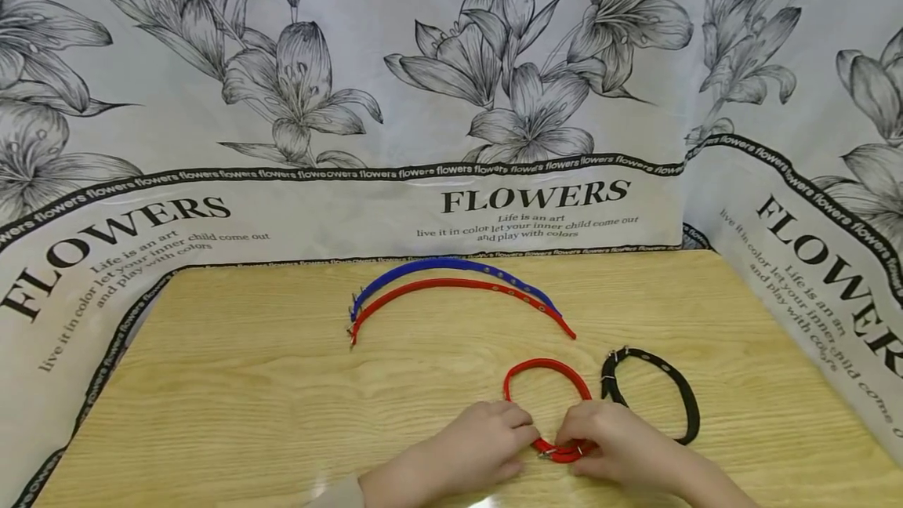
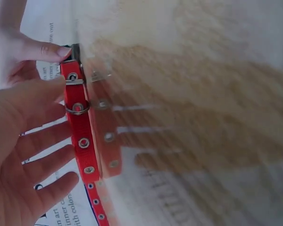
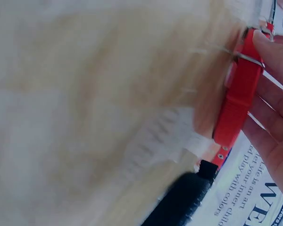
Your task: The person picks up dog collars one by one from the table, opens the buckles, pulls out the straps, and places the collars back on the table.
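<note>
One left-hand grip (image 1: 483,445): lower middle of the head frame, at the left end of the near side of a red collar (image 1: 549,364); in the left wrist view its fingers spread loosely along the band and touch it, but whether they pinch it I cannot tell.
Right-hand grip (image 1: 621,445): lower frame, right of centre, narrow, holding the doubled band between thumb and fingers.
Buckle (image 1: 547,455): low in the frame, in the gap between the two grips, just beside both.
Long axis of the near stretch: roughly left to right, from one grip across to the other; this line through the buckle seems the relation that counts, with the right hand having the surer hold.
Red loop: lower frame, right of centre, its far side arching up the frame beyond the fingers.
Black collar (image 1: 692,410): a loop just right of the red one, its lower left partly behind the right hand.
Tabletop (image 1: 247,382): pale wood grain, under everything.
Red strap (image 1: 451,283): upper middle of the tabletop, unlooped, bowed upward, eyelets toward its right end.
Blue strap (image 1: 444,266): just beyond, following the same curve.
Cloth (image 1: 339,218): floral backdrop, upper frame.
</note>
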The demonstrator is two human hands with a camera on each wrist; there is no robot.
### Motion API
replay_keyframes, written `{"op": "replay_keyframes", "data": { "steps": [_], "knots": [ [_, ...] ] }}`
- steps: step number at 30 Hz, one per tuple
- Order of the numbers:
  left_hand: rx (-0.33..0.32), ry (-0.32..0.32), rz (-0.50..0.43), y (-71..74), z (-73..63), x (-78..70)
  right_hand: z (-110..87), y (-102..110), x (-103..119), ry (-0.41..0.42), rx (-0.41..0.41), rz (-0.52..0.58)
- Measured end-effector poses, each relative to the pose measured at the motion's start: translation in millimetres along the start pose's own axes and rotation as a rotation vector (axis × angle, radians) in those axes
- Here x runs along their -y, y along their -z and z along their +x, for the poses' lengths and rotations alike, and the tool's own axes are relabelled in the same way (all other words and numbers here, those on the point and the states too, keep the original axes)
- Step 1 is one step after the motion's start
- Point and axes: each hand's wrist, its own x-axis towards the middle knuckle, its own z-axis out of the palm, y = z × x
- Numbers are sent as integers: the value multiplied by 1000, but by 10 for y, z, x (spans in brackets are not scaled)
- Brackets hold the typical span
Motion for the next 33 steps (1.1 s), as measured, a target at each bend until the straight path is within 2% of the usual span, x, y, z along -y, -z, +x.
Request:
{"op": "replay_keyframes", "data": {
  "steps": [5,7,9,12,14,19,22,33],
  "knots": [
    [10,59,136,-63,73,-62,3,-52,5,-15,1,-4],
    [-8,68,215,-98,99,-75,8,-63,6,-24,9,3],
    [-33,64,274,-126,122,-69,10,-68,7,-41,25,16],
    [-70,35,289,-147,151,-18,14,-66,10,-60,41,30],
    [-80,-25,246,-141,167,50,19,-58,18,-69,50,36],
    [-9,-162,-16,-68,164,264,72,-12,58,-44,59,42],
    [11,-166,-152,-1,128,358,123,39,96,-23,52,50],
    [-78,-118,-371,192,-15,556,279,277,143,44,-4,164]
  ]
}}
